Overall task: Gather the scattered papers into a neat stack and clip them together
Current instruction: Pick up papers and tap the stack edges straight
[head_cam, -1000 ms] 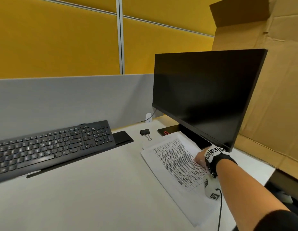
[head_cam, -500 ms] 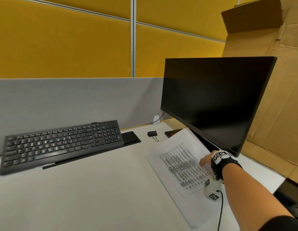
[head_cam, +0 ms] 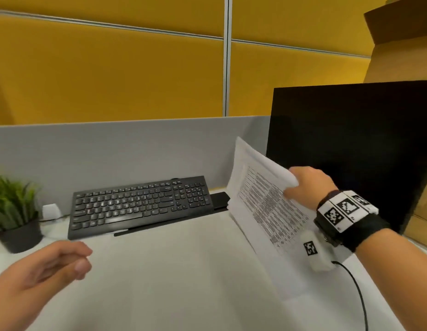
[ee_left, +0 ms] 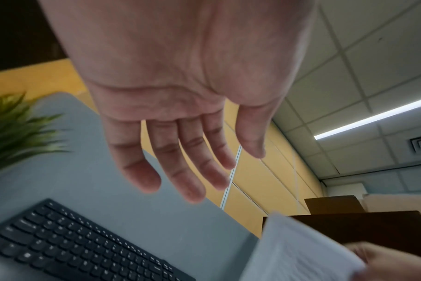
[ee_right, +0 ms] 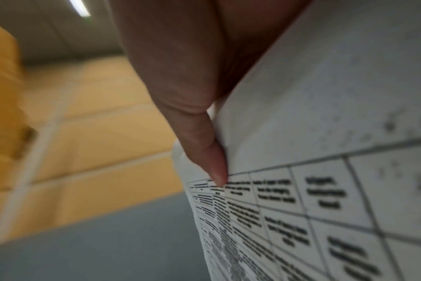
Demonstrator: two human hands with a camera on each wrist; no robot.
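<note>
A sheaf of white papers (head_cam: 267,206) printed with a table is lifted off the desk (head_cam: 171,271) and tilted up in front of the monitor. My right hand (head_cam: 292,186) pinches its right edge, thumb on the printed side. In the right wrist view my thumb (ee_right: 212,152) presses on the papers (ee_right: 324,171). My left hand (head_cam: 84,260) hovers over the desk at lower left, holding nothing. In the left wrist view its fingers (ee_left: 180,161) are loosely straight, with the papers (ee_left: 296,256) at lower right. No clip is in view.
A black keyboard (head_cam: 140,204) lies at the back along the grey partition (head_cam: 112,151). A dark monitor (head_cam: 350,151) stands on the right, with cardboard (head_cam: 398,44) behind it. A potted plant (head_cam: 14,211) and a white plug (head_cam: 51,211) sit at far left.
My right hand has lifted the papers off the desk and tipped them upright. My left hand has come into view. The binder clip near the monitor base is out of sight.
</note>
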